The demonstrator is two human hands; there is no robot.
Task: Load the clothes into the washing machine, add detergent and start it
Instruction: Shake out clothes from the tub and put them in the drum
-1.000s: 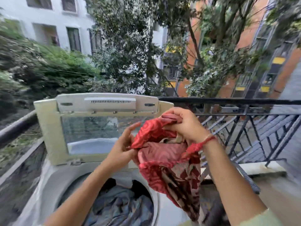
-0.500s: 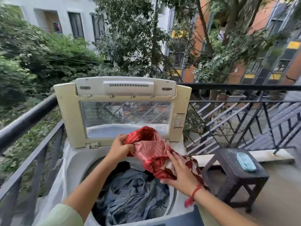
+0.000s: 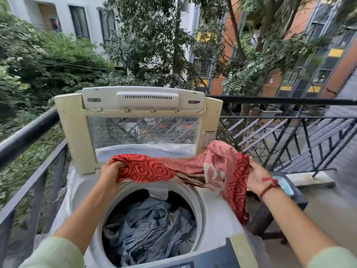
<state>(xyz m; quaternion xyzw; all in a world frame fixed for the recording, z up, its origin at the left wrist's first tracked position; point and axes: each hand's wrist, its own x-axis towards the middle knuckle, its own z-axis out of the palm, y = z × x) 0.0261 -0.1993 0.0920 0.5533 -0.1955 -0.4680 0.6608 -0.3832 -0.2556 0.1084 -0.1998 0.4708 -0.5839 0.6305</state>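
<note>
A top-loading washing machine (image 3: 216, 215) stands in front of me with its lid (image 3: 143, 128) raised upright. Blue-grey clothes (image 3: 152, 231) lie crumpled inside the drum. I hold a red patterned cloth (image 3: 183, 171) stretched sideways above the drum's far rim. My left hand (image 3: 111, 174) grips its bunched left end. My right hand (image 3: 257, 176) grips its right end, and a loose tail of the cloth hangs down over the machine's right side.
A black metal railing (image 3: 29, 136) runs along the left and back of the balcony. A dark wicker stool (image 3: 297, 198) stands right of the machine with a light-blue object (image 3: 284, 185) on it, partly hidden by my right wrist. Trees and buildings lie beyond.
The cloth was bunched between both hands close together; now my hands have moved apart and spread it wide over the drum. My right hand has shifted far to the right.
</note>
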